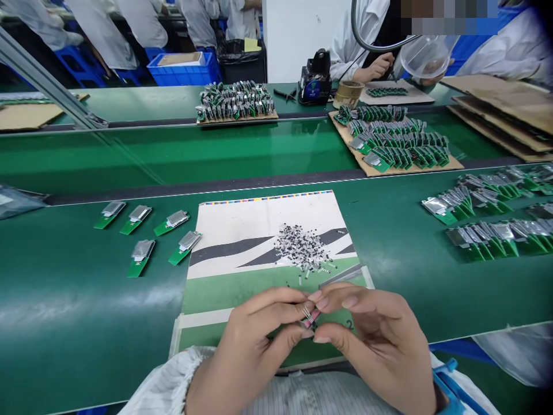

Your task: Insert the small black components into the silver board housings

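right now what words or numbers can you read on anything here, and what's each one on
"2": a dark mark, probably this digit, on the green part of the paper sheet, beside the right hand.
Label on the black soldering station: too small and blurred to read.
No other text is legible.

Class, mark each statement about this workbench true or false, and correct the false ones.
1. The left hand and right hand pinch a small pink leaded part. True.
2. The pile of black components sits directly on the belt. False: the pile of black components lies on a printed sheet.
3. Five green boards lie left of the sheet. True.
4. The belt under the sheet is blue. False: the belt is green.
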`<move>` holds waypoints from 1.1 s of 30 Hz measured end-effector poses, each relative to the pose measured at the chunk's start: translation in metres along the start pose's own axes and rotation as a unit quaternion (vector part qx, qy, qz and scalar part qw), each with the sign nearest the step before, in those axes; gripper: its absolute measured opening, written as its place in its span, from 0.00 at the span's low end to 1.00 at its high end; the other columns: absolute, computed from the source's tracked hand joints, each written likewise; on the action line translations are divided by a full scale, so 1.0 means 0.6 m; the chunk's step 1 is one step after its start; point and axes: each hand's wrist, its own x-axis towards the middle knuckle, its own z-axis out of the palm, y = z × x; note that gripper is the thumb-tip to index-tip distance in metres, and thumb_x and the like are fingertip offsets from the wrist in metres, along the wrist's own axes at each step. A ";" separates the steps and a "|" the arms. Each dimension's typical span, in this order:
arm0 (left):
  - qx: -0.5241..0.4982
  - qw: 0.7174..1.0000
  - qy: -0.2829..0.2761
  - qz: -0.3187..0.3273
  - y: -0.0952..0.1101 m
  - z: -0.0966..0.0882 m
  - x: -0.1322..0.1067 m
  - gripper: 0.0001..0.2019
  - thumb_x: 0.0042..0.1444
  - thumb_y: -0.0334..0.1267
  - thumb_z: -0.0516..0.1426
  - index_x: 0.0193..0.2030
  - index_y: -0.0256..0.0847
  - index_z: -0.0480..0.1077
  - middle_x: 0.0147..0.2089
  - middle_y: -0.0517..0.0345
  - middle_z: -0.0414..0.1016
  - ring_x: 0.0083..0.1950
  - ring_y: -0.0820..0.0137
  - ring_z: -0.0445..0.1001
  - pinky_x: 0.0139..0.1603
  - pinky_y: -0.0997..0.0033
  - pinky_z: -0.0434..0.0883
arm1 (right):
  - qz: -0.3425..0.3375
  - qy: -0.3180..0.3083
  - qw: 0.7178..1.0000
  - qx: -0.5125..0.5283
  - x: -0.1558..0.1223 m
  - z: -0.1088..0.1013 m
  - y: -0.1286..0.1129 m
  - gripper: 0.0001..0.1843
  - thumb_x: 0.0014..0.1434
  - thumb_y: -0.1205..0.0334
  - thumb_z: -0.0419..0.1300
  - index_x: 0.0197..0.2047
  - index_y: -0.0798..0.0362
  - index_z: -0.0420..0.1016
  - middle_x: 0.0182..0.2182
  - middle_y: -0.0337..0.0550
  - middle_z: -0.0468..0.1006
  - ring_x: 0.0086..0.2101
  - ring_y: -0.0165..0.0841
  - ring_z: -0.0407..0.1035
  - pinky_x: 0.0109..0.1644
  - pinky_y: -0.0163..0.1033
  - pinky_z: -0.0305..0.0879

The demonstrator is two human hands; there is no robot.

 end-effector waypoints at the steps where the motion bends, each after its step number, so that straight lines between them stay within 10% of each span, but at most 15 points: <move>1: -0.004 1.000 0.003 -0.005 -0.001 0.000 -0.001 0.09 0.54 0.23 0.61 0.40 0.38 0.76 0.42 0.55 0.79 0.44 0.75 0.79 0.46 0.87 0.74 | 0.003 -0.003 1.000 -0.001 -0.001 -0.001 0.002 0.24 0.58 0.76 0.61 0.50 0.41 0.64 0.41 0.35 0.77 0.46 0.31 0.74 0.51 0.38 0.75; 12: -0.137 0.981 -0.001 -0.137 -0.018 0.003 -0.008 0.12 0.59 0.33 0.59 0.45 0.57 0.76 0.49 0.60 0.69 0.57 0.68 0.71 0.52 0.71 0.75 | 0.078 -0.106 0.975 -0.179 0.007 -0.009 0.037 0.06 0.65 0.62 0.57 0.45 0.43 0.68 0.46 0.40 0.74 0.46 0.33 0.72 0.44 0.36 0.73; 33: -0.097 0.993 0.005 -0.073 -0.021 0.006 -0.012 0.20 0.61 0.25 0.55 0.50 0.59 0.74 0.49 0.59 0.64 0.57 0.68 0.70 0.56 0.69 0.73 | 0.069 -0.108 0.981 -0.149 0.007 -0.005 0.038 0.06 0.65 0.65 0.55 0.45 0.45 0.68 0.40 0.38 0.78 0.43 0.30 0.73 0.42 0.33 0.71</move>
